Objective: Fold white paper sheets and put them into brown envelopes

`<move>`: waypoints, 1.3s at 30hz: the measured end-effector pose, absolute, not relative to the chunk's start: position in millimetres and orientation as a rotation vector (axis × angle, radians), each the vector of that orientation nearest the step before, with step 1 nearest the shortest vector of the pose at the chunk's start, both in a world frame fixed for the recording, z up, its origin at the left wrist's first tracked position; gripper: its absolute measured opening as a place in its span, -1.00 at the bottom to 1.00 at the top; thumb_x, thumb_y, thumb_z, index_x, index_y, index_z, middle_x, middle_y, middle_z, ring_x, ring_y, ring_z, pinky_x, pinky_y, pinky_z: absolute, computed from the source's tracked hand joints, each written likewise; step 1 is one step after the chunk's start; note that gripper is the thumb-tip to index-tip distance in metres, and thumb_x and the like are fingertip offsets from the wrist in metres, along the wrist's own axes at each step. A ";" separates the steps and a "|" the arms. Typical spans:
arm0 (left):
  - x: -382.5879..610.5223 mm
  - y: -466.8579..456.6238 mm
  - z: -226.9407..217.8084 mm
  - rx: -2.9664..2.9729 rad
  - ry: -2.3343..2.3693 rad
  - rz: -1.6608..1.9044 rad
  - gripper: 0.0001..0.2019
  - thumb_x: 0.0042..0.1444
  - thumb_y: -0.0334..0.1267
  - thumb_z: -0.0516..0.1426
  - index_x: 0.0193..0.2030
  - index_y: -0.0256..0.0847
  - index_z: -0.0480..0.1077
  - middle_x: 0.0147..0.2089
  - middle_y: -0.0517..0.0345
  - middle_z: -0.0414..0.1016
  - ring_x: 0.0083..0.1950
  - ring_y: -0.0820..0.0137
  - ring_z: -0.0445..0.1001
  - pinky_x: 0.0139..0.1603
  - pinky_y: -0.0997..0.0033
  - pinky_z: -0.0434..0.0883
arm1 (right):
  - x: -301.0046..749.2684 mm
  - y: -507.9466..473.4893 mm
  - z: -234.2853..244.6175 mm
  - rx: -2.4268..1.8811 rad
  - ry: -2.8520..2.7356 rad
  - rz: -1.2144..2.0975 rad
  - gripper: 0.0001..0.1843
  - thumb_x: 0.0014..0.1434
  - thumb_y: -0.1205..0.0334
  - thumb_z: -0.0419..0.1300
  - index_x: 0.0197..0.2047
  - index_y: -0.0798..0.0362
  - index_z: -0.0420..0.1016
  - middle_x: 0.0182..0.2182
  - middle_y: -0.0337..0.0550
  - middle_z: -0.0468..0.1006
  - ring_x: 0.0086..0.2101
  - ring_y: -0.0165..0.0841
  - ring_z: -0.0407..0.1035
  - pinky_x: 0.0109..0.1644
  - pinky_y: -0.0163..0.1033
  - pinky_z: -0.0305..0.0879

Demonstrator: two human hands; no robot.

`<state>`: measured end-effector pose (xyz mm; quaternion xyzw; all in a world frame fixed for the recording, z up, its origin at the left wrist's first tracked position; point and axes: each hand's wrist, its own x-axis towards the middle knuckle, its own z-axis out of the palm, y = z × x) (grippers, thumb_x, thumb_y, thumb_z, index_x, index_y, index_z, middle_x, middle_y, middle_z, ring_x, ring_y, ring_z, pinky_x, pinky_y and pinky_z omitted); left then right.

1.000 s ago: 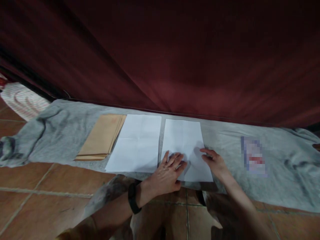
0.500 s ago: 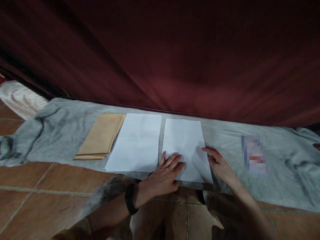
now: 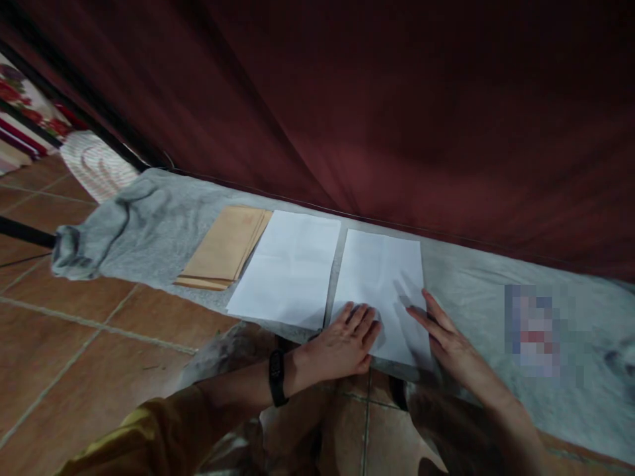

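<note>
Two white paper sheets lie side by side on a grey cloth (image 3: 159, 225) spread over the tiled floor. My left hand (image 3: 344, 340), a black band on its wrist, rests flat with fingers stretched on the near left corner of the right sheet (image 3: 384, 277). My right hand (image 3: 446, 337) lies along that sheet's near right edge, fingers extended and touching the paper. The left sheet (image 3: 290, 271) shows faint fold creases and nobody touches it. A stack of brown envelopes (image 3: 228, 248) sits left of it.
A dark red curtain (image 3: 347, 106) hangs right behind the cloth. A blurred small card (image 3: 536, 330) lies on the cloth at the right. Striped fabric (image 3: 96, 165) and patterned material sit at the far left. Terracotta tiles (image 3: 74, 344) cover the floor in front.
The head view has swung left and tilted. My right hand has slid from on the sheet to its right edge; my left hand stays on the near left corner.
</note>
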<state>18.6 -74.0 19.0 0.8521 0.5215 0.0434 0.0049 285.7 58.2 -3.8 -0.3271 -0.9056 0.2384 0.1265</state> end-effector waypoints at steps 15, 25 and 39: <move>7.9 -69.0 35.6 2.484 1.562 0.182 -0.41 0.23 -0.25 0.12 0.40 -0.23 0.17 0.44 -0.09 0.24 0.45 0.13 0.18 0.45 0.10 0.07 | 282.4 77.9 -3.9 -0.996 -2.655 0.521 -0.38 0.28 0.45 -0.03 0.34 -0.13 0.35 0.30 -0.18 0.39 0.28 -0.28 0.27 0.42 0.02 0.19; -7.1 -64.5 36.9 2.441 1.588 0.229 -0.69 0.23 -0.40 0.13 0.11 -0.18 0.39 0.16 0.02 0.53 0.18 0.23 0.47 0.25 0.20 0.32 | 269.2 81.1 -6.4 -0.917 -2.649 0.423 -0.32 0.23 0.54 -0.01 0.35 -0.12 0.36 0.34 -0.16 0.33 0.31 -0.22 0.21 0.41 0.08 0.20; -35.9 -59.8 71.8 2.179 1.160 0.387 -0.40 0.07 0.04 0.33 0.24 -0.03 0.41 0.28 0.08 0.48 0.29 0.14 0.42 0.35 0.12 0.30 | 268.7 78.5 9.8 -0.908 -2.668 0.616 -0.49 0.30 0.37 0.08 0.27 -0.12 0.46 0.25 -0.09 0.45 0.23 -0.18 0.33 0.33 0.09 0.24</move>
